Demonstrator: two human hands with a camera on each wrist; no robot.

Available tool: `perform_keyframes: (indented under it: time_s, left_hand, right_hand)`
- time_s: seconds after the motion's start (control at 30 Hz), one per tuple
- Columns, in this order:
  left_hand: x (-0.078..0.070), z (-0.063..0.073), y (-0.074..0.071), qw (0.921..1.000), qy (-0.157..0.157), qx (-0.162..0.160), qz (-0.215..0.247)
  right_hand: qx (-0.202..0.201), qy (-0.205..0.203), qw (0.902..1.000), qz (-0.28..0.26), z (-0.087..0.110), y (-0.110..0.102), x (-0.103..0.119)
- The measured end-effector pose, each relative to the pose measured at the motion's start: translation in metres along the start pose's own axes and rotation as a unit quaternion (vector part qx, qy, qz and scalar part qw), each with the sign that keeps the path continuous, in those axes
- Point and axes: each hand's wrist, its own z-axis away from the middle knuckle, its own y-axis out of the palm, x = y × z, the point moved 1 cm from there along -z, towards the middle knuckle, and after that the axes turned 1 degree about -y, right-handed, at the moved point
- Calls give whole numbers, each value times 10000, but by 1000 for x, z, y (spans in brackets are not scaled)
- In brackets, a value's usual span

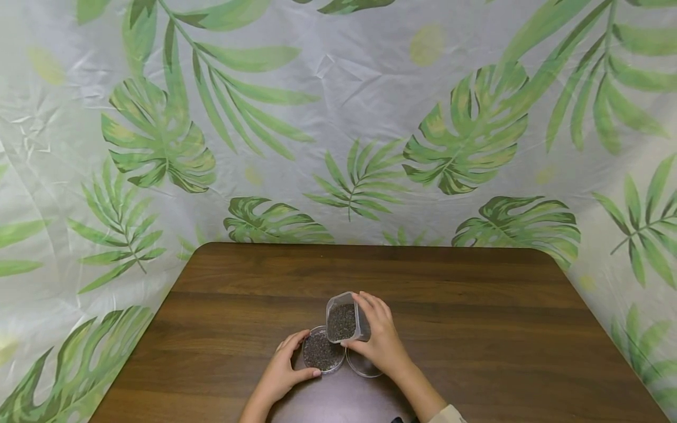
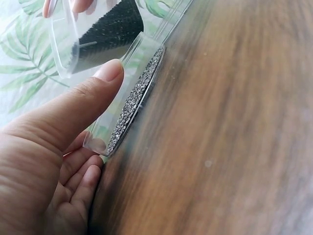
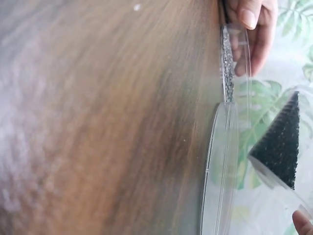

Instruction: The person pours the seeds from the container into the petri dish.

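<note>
A clear round dish (image 1: 329,371) holding dark, soil-like granules (image 1: 319,351) sits on the table. My left hand (image 1: 280,367) grips it by the side, the thumb at its near edge and the fingers at the far side. In my right hand (image 1: 382,341) is a clear plastic container (image 1: 364,330), tilted over the dish's right edge, with more dark granules (image 1: 341,321) inside. The left wrist view shows a thin, slanted layer of granules in the dish (image 2: 103,128). No falling granules can be made out.
Another clear round dish (image 1: 365,375) stands just right of the filled one, partly under the right hand. The dark wooden table (image 1: 476,317) reaches back to a leaf-patterned cloth (image 1: 365,117). A small dark object (image 1: 396,420) shows at the bottom edge.
</note>
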Motion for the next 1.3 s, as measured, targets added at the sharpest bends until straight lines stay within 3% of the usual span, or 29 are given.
perform_keyframes:
  time_s: [0.53, 0.9, 1.1, 1.3]
  left_hand:
    - [-1, -1, -1, 9999, -74, 62, 28]
    - [0, 0, 0, 10000, -24, -22, 22]
    - [-1, 0, 0, 10000, -9, -30, -10]
    - [-1, -1, 0, 10000, -1, -18, -2]
  right_hand:
    - [-381, 720, 9947, -626, 5, -5, -2]
    - [-746, 760, 9879, -1131, 10, -10, -4]
    - [-920, 572, 9788, -1738, 7, -24, 10]
    - [-989, 481, 9788, -1728, 4, -36, 16]
